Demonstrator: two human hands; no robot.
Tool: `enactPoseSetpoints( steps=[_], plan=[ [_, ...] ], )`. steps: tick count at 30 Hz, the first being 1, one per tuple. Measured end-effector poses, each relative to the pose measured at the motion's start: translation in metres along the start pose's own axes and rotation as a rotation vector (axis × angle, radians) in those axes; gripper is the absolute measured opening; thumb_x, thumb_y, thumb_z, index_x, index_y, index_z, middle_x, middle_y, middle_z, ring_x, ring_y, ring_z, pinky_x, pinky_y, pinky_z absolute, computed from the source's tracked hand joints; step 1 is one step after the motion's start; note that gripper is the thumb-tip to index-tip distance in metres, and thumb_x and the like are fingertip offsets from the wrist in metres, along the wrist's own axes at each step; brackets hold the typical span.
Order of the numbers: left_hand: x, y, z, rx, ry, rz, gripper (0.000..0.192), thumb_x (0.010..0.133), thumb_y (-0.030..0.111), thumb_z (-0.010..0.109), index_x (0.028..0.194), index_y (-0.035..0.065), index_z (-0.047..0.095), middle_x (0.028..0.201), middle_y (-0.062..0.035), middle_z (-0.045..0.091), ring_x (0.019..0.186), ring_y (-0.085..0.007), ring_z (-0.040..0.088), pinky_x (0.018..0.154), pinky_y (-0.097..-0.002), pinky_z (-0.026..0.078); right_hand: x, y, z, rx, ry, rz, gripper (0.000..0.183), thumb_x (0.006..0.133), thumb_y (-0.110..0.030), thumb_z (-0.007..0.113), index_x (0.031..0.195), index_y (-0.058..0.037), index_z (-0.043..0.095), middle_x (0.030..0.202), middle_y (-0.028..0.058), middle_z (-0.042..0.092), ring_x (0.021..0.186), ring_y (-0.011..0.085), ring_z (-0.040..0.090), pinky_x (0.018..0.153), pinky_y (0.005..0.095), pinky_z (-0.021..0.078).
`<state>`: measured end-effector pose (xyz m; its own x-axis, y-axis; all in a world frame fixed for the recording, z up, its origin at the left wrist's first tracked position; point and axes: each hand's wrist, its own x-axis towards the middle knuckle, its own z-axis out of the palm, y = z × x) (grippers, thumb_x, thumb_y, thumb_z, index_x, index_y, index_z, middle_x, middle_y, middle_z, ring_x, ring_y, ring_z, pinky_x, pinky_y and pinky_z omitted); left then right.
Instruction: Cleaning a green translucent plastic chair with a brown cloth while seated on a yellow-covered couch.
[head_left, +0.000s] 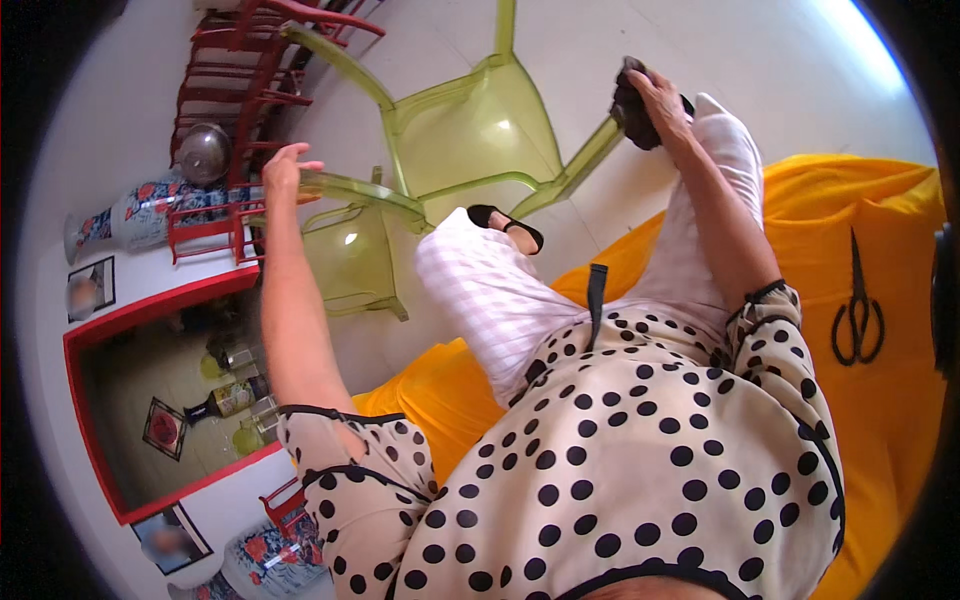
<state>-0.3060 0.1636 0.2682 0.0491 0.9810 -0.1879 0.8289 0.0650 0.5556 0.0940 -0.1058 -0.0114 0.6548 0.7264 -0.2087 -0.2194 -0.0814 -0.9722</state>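
Note:
My right hand (660, 101) grips a dark, crumpled bundle (634, 112), perhaps cloth, above my right knee. What the bundle is made of cannot be told for sure. Stretched out to the left, my left hand (283, 171) shows its thumb and fingers apart, with nothing seen in them. It overlaps the end of one limb of a translucent green plastic chair (472, 127); whether they touch is unclear. Black-handled scissors (857, 315) lie on the orange cloth (810, 217) covering the seat beside me, on my right.
A second green plastic chair (349, 262) stands left of my knee. Along the left wall are red wooden furniture (232, 82), a patterned porcelain vase (150, 214), a metal bowl-like object (204, 154) and a red-framed mirror (135, 405). My black shoe (510, 225) rests on the tiled floor (720, 45).

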Motion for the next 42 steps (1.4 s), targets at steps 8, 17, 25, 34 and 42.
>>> enactPoseSetpoints(
  steps=[8,17,25,34,42],
  plan=[
    [-0.040,0.022,0.009,-0.098,-0.117,-0.098,0.041,0.096,0.046,0.038,0.118,0.0181,0.059,0.098,-0.0138,0.068,0.073,-0.0213,0.064,0.058,-0.0396,0.055,-0.011,-0.020,-0.017,-0.101,0.115,-0.256,0.030,0.086,-0.029,0.065,0.105,-0.0046,0.064,0.077,0.0031,0.064,0.070,0.0088,0.058,0.065,0.0257,0.0480],
    [-0.030,0.001,0.000,-0.065,-0.033,-0.020,0.041,0.098,0.039,0.037,0.118,0.0096,0.058,0.099,-0.0149,0.067,0.084,-0.0195,0.064,0.078,-0.0357,0.050,-0.055,-0.080,0.084,0.116,-0.337,-0.311,0.038,0.087,-0.011,0.065,0.123,-0.0065,0.055,0.093,0.0064,0.065,0.079,0.0106,0.061,0.068,0.0257,0.0519],
    [-0.023,-0.014,-0.003,-0.062,-0.083,0.208,0.039,0.101,0.033,0.034,0.123,0.0086,0.054,0.100,-0.0155,0.067,0.079,-0.0178,0.064,0.061,-0.0298,0.054,-0.085,-0.096,0.244,0.376,-0.689,-0.099,0.032,0.084,-0.025,0.066,0.102,0.0002,0.062,0.082,0.0093,0.066,0.071,0.0137,0.061,0.067,0.0303,0.0505],
    [-0.025,-0.010,0.006,-0.087,-0.073,0.284,0.035,0.100,0.024,0.037,0.114,0.0009,0.059,0.097,-0.0141,0.068,0.092,-0.0169,0.062,0.088,-0.0288,0.043,-0.103,-0.126,0.321,0.302,-0.567,-0.443,0.032,0.083,-0.028,0.062,0.107,-0.0078,0.061,0.095,0.0157,0.063,0.090,0.0356,0.060,0.077,0.0422,0.0490],
    [-0.037,0.003,0.010,-0.117,-0.069,0.233,0.037,0.101,0.028,0.038,0.114,0.0002,0.058,0.096,-0.0149,0.068,0.094,-0.0174,0.061,0.089,-0.0287,0.042,-0.101,-0.112,0.346,0.371,-0.547,-0.342,0.021,0.077,-0.015,0.067,0.093,-0.0026,0.062,0.077,0.0152,0.060,0.070,0.0332,0.059,0.064,0.0382,0.0478]
  ],
)
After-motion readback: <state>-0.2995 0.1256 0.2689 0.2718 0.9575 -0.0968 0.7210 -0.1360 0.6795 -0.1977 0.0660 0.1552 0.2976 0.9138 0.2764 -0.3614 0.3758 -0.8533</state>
